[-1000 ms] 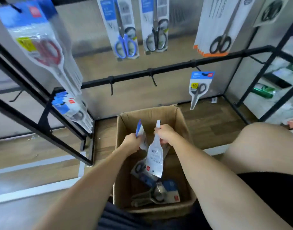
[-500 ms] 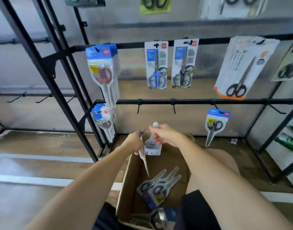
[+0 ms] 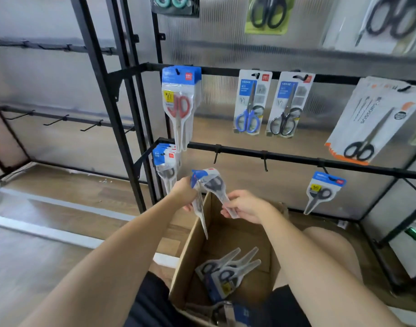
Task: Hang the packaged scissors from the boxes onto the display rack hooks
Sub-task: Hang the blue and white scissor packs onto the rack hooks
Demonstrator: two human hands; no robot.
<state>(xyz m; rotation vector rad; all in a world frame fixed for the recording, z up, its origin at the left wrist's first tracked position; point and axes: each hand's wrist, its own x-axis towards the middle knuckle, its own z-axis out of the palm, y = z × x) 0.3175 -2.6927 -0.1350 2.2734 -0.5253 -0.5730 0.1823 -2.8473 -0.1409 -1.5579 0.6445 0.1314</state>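
Note:
My left hand (image 3: 184, 193) grips a packaged scissors (image 3: 200, 210) that hangs point-down over the box edge. My right hand (image 3: 243, 205) pinches the narrow tip of a second packaged scissors (image 3: 214, 184), whose blue header is tilted up to the left. Both packs are above the open cardboard box (image 3: 193, 263), which holds several more packaged scissors (image 3: 228, 270). Just above the hands runs the lower rack bar with two bare hooks (image 3: 264, 161). A bunch of the same blue-header packs (image 3: 165, 166) hangs at that bar's left end.
The black display rack (image 3: 131, 114) carries red-handled scissors (image 3: 180, 107), blue (image 3: 249, 102) and black (image 3: 288, 105) carded pairs, and a lone grey pack (image 3: 321, 191) at lower right. My knee (image 3: 329, 256) is beside the box. An adjoining rack with bare hooks (image 3: 58, 120) stands left.
Both hands rose out of the box with the packs and my view tilted up to the rack. The right-hand pack turned over, its blue header now up and its front showing.

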